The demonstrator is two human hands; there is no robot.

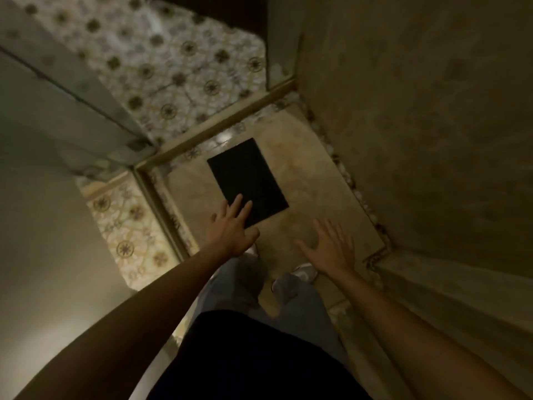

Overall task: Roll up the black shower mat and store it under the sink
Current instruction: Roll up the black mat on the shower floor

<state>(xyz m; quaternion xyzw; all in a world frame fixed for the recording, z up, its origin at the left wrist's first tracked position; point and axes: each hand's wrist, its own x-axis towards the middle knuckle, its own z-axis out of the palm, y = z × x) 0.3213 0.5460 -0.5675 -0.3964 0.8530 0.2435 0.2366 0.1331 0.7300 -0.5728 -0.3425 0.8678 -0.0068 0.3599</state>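
Feet (291, 280) planted at the near edge of the shower floor (311, 168). Right hand (331, 249) out, fingers spread wide, holding nothing. Left hand (230, 226) open too, fingertips over the mat's near corner. The mat (247, 181) lies flat, unrolled, towards the floor's far edge by the threshold (213, 128).

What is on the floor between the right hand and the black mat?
Nothing: in the head view, only bare beige floor tile shows between the open right hand and the flat black mat.
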